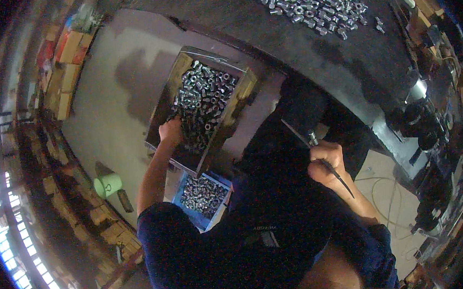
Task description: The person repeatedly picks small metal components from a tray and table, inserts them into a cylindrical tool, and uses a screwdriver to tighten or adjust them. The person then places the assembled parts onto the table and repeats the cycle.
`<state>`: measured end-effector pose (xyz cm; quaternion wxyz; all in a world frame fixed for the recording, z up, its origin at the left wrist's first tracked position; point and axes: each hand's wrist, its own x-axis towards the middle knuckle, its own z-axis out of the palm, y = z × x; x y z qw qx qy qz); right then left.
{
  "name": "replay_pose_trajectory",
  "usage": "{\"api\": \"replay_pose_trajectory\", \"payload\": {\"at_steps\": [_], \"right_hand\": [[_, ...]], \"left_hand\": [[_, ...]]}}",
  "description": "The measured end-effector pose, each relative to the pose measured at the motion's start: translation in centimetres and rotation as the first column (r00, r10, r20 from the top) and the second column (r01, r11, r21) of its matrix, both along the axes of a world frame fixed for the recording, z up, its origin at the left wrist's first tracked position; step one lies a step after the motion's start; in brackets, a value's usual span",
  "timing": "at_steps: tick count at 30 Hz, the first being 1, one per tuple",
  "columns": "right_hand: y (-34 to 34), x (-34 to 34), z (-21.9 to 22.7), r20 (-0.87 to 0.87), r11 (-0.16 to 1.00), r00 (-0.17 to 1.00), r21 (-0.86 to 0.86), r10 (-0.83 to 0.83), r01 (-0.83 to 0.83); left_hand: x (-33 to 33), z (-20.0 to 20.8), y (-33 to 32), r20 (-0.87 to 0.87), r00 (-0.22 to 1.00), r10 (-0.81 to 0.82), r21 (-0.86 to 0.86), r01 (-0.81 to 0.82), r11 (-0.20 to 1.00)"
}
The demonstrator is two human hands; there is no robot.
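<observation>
A wooden crate [206, 160] on my left holds a heap of shiny metal fittings [205, 92], several with hex heads. My left hand [171, 131] reaches over the crate's near left side, fingertips down at the darker edge of the heap; they are hidden, so I cannot tell what they grip. Across my lap, my right hand [328, 163] is closed around a long thin tool [295, 131], pale and metallic at its far end and dark at the tapered near end. At the thumb side of that hand a small metal fitting [312, 137] stands out against the tool.
Below the crate sits a blue-lined box [180, 198] with smaller metal parts. Ahead, a dark worktop [221, 9] bears a spread pile of fittings [315, 5]. A pale green cylinder [107, 184] lies on the floor at left, near shelves of cartons [69, 81]. Cables [391, 200] loop at right.
</observation>
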<state>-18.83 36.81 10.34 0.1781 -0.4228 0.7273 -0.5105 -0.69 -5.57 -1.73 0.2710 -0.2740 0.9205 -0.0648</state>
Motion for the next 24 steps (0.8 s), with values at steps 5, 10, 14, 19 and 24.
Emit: {"api": "replay_pose_trajectory", "payload": {"at_steps": [5,10,14,19,24], "right_hand": [[-0.1,0.0,0.5,0.050,0.998,0.997,0.017,0.058,-0.059],[-0.7,-0.4,0.4,0.038,0.978,0.978,0.007,0.207,-0.208],[-0.9,-0.1,0.4,0.069,0.983,0.981,0.023,0.182,-0.183],[-0.4,-0.1,0.2,0.095,0.987,0.984,0.051,0.148,-0.153],[-0.3,-0.2,-0.3,0.103,0.984,0.984,0.087,0.148,-0.157]], "left_hand": [[-1.9,4.6,3.3,-0.302,0.660,0.687,0.842,-0.153,0.517],[-7.7,10.2,12.9,0.022,0.590,0.807,0.950,0.240,-0.201],[-10.1,10.2,18.1,0.263,0.706,0.658,0.867,0.126,-0.482],[-10.9,9.8,22.2,0.450,0.717,0.532,0.717,0.066,-0.694],[-10.8,9.6,22.3,0.449,0.663,0.599,0.773,0.048,-0.633]]}}
